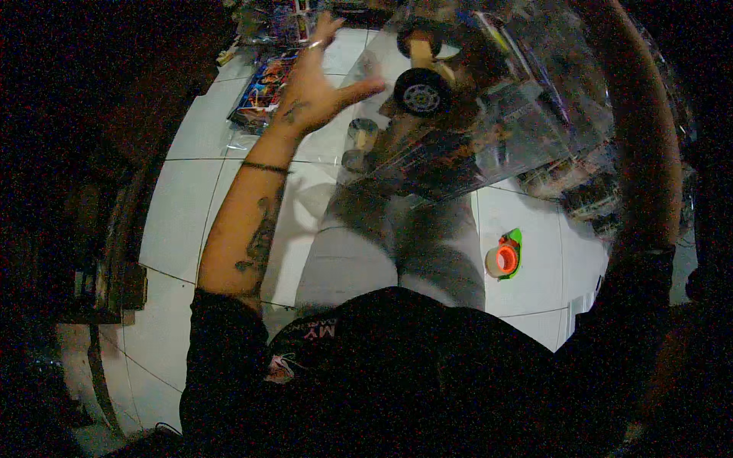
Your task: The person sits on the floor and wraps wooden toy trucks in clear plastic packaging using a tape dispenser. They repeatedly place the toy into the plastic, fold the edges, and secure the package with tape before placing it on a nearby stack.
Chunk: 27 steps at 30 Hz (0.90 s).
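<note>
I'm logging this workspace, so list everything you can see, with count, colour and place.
Black wheels: two, black, top centre
Bar: one, tan, between the wheels
Plastic wrap: one large piece visible, clear, upper centre to right
Printed packages: at least two, multicoloured, upper left
Wrapped goods: count unclear, mixed dull colours, right
Tape dispenser: one, orange and green, floor right of the legs
Tiled floor: one, white, beneath everything
Trousers: one pair, grey, centre
Shirt: one, black, bottom
Wristband: one, dark, left wrist
Left hand: one, bare, upper left
Right arm: one, right, hand unseen
</note>
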Available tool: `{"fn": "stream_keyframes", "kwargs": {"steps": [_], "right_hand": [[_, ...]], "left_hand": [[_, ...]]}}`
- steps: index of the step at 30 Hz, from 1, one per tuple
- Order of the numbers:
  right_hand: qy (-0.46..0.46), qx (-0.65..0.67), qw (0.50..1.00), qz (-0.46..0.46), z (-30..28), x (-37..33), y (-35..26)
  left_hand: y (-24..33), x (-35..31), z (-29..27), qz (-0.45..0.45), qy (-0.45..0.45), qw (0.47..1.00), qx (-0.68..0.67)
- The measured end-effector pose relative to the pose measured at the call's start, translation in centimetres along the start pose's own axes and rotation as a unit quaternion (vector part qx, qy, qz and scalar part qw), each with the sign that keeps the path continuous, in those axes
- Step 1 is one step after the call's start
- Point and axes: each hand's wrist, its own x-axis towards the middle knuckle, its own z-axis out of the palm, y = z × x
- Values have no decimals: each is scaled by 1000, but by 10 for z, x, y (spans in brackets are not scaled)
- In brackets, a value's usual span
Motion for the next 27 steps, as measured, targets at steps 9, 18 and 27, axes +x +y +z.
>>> {"fn": "stream_keyframes", "kwargs": {"steps": [9, 18, 27], "right_hand": [[-202, -29, 974, -102, 73, -1, -27], [-189, -77, 958, -203, 98, -26, -35], [118, 220, 905, 345, 160, -157, 62]], "left_hand": [[70, 42, 56, -54, -136, 985, -91], [23, -15, 44, -35, 9, 992, 121], [-67, -97, 5, -417, 312, 823, -229]]}}
